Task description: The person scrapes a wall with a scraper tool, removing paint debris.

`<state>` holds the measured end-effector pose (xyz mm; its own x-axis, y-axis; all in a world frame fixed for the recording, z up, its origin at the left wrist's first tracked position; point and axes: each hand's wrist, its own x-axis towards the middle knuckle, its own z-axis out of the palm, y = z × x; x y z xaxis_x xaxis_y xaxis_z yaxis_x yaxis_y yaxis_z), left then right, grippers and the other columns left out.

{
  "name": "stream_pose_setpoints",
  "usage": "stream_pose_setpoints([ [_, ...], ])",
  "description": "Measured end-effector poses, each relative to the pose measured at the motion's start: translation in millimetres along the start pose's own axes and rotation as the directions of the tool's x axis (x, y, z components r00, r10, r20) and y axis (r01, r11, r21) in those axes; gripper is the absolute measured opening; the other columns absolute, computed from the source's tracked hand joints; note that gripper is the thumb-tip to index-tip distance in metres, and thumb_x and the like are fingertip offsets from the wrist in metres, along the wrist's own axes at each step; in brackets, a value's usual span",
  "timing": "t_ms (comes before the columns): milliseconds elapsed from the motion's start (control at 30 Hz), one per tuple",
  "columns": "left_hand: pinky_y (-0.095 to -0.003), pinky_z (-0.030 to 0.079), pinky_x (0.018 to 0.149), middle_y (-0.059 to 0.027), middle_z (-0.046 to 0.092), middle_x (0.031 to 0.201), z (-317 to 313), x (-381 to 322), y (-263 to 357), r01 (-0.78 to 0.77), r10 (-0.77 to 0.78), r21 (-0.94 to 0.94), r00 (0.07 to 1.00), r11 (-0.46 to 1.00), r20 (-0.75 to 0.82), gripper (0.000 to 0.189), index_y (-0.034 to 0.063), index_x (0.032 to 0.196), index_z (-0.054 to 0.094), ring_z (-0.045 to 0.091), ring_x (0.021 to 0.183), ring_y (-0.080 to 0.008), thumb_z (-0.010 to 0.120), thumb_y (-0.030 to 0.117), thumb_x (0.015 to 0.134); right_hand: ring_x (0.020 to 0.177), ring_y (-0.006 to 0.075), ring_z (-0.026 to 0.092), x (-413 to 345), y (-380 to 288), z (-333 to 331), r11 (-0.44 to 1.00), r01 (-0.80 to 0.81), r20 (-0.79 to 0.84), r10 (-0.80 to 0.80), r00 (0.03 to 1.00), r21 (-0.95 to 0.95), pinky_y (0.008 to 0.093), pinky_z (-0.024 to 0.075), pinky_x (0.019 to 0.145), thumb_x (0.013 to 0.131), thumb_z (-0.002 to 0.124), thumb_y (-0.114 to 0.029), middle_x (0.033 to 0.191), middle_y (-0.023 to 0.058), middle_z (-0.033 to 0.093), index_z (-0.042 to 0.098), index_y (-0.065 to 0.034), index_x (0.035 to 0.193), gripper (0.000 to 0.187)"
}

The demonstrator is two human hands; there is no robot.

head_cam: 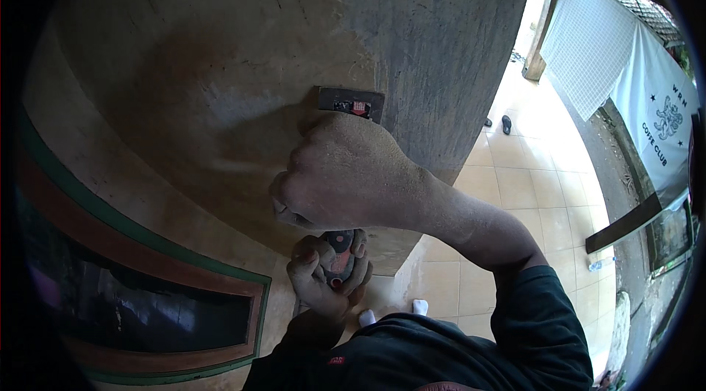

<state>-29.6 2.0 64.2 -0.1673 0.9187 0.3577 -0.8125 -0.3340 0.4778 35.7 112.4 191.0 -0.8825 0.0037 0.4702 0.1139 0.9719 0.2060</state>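
Observation:
Dust covers my right hand (350, 173), its fingers closed on a flat, dark scraper blade (331, 98) held against the plastered wall (276, 60). The scraper's handle is hidden by the hand. Below it, close to my body, my left hand (325, 275) is wrapped round a small black and red tool (340, 258), which I cannot name for certain. Its upper end is hidden behind my right fist. Left of the scraper the wall is beige with pale scuffed patches; to the right it shows a grey, scratched surface.
A window frame in green and brown (253, 308) lies at lower left. The wall's edge borders a tiled floor (513, 187). On that floor are a dark sandal (506, 125) and a plastic bottle (601, 264). A white banner (651, 110) hangs beside a wooden post (540, 55).

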Motion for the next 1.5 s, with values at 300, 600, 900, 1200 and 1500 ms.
stream_pose_setpoints([
  [300,-0.0229,0.027,0.029,-0.0232,0.049,0.086,-7.8,7.2,-19.4,-0.125,0.125,-0.016,0.992,0.992,0.015,0.033,0.0062,0.070,0.047,0.030,0.028,-0.0101,0.050,0.035,0.084,0.054,0.0100,0.057,-0.4,8.2,4.7,0.991,0.083,-0.075,-0.091,0.993,-0.107,0.0286,0.0463,0.060,0.077,0.062,-0.023,0.050,-0.0003,0.053,0.049,-0.0136,0.053,0.028],
  [600,-0.0233,0.028,0.029,-0.0180,0.051,0.088,2.5,7.9,-13.1,-0.038,0.040,0.087,0.999,0.995,-0.012,0.027,0.0143,0.083,0.054,0.029,0.031,-0.0089,0.038,0.035,0.089,0.053,0.0116,0.055,-7.9,5.1,1.8,0.992,0.072,-0.034,-0.076,0.997,-0.107,0.0287,0.0464,0.063,0.075,0.064,-0.025,0.052,0.0000,0.056,0.051,-0.0142,0.055,0.027],
  [900,-0.0229,0.025,0.029,-0.0136,0.054,0.084,-7.3,-11.3,-25.1,0.021,-0.005,0.108,0.990,0.994,-0.143,0.030,0.0125,0.084,0.056,0.027,0.030,-0.0094,0.041,0.039,0.087,0.054,0.0126,0.057,-18.4,-0.6,16.9,0.988,0.068,0.042,-0.063,0.997,-0.141,0.0285,0.0466,0.061,0.075,0.062,-0.028,0.055,0.0016,0.058,0.054,-0.0147,0.056,0.024],
  [1200,-0.0235,0.024,0.030,-0.0172,0.049,0.084,-1.3,-18.5,-24.6,0.057,-0.026,0.161,0.983,0.985,-0.184,0.040,0.0052,0.086,0.049,0.028,0.028,-0.0101,0.051,0.044,0.081,0.055,0.0126,0.057,-28.1,-4.7,23.4,0.994,0.062,-0.034,-0.065,0.997,-0.086,0.0286,0.0476,0.060,0.076,0.061,-0.029,0.053,0.0008,0.056,0.054,-0.0152,0.056,0.025],
  [1500,-0.0225,0.026,0.030,-0.0171,0.052,0.085,-5.5,-18.6,-25.4,-0.048,0.054,0.094,0.996,0.994,-0.064,0.033,0.0094,0.089,0.054,0.026,0.030,-0.0092,0.039,0.039,0.087,0.056,0.0120,0.058,-19.9,-7.0,13.8,0.987,0.087,-0.050,-0.095,0.994,-0.132,0.0274,0.0468,0.065,0.077,0.062,-0.025,0.055,0.0002,0.057,0.055,-0.0155,0.056,0.023],
])
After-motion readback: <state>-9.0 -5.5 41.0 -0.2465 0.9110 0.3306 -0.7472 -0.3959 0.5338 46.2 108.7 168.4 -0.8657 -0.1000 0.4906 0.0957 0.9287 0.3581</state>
